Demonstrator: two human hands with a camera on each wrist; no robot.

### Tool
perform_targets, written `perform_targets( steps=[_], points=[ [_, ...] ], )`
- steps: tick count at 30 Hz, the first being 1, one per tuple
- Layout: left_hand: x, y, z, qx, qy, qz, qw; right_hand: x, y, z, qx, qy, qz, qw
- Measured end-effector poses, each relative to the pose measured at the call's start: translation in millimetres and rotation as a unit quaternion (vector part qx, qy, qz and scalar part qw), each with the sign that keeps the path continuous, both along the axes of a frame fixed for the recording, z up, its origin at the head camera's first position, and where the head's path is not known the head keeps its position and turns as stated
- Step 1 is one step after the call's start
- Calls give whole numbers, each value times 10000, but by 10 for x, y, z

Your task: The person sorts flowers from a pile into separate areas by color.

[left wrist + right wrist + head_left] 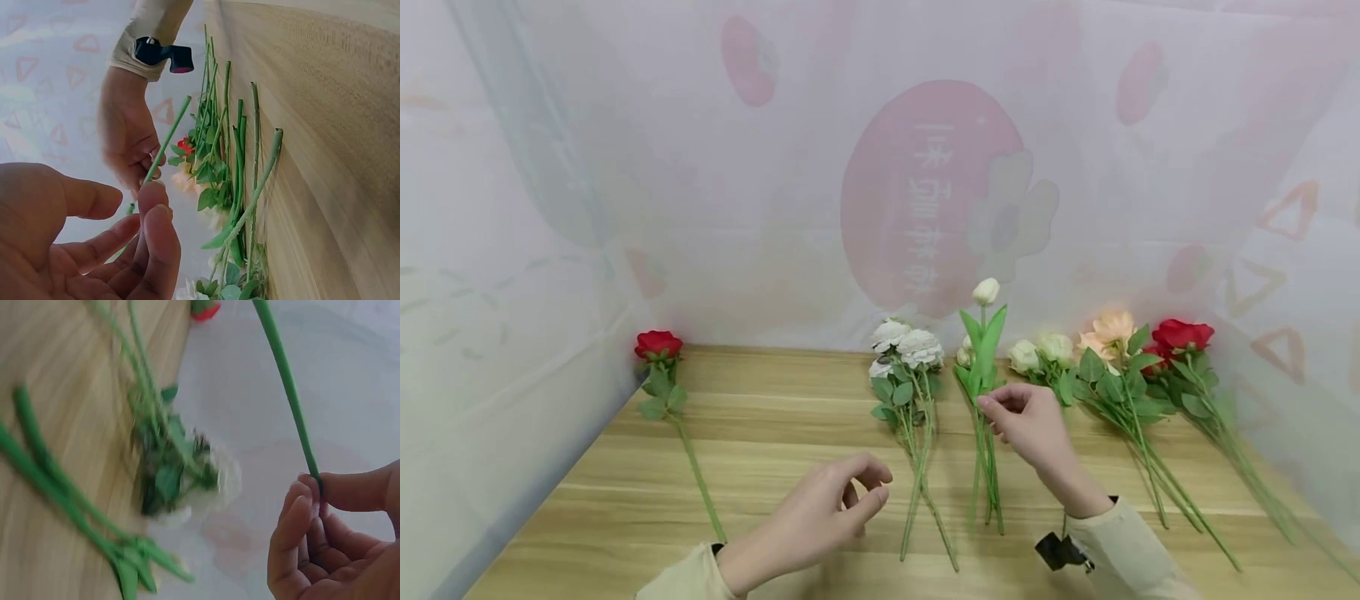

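Observation:
A white tulip with long green leaves stands raised over the table. My right hand pinches its stem between thumb and fingertips; in the right wrist view the green stem runs up from that pinch. My left hand hovers to the left, fingers loosely curved around nothing, thumb apart from the fingertips. In the left wrist view, the left fingertips overlap the tulip's stem. Beneath the raised tulip lie more tulip stems. White many-petalled flowers lie between the hands, their stems crossing.
One red rose lies at the table's far left. On the right are pale cream flowers, peach flowers and red roses, stems pointing toward me. A printed cloth walls the wooden table at back and sides.

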State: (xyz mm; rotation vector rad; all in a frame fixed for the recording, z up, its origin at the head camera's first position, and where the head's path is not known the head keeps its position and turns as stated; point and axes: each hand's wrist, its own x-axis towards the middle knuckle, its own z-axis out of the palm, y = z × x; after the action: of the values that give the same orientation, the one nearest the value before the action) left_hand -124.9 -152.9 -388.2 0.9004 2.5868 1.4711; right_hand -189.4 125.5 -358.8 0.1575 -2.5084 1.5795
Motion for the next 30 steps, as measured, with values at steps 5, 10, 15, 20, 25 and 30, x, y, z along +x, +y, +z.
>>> perform_targets(
  steps=[5,10,15,20,25,30],
  points=[
    [-13,-5,5,-87,28,-75,9999,-224,148,-34,634,-149,-283,9975],
    [-24,-21,8,-222,31,-110,9997,-468,209,-48,1224,-476,-379,9906],
    [-21,-23,0,-287,111,-233,9993,-663,227,-51,1617,-625,-394,9841],
    [-21,-27,-10,-312,164,-276,9990,-788,211,-78,1869,-800,-298,9787],
    [-25,-37,-7,-390,84,-297,9988,-830,186,-129,2007,-932,-350,9746],
    [-31,-44,-5,-492,52,-308,9983,-858,159,-207,1838,-1147,-343,9756]
  ],
)
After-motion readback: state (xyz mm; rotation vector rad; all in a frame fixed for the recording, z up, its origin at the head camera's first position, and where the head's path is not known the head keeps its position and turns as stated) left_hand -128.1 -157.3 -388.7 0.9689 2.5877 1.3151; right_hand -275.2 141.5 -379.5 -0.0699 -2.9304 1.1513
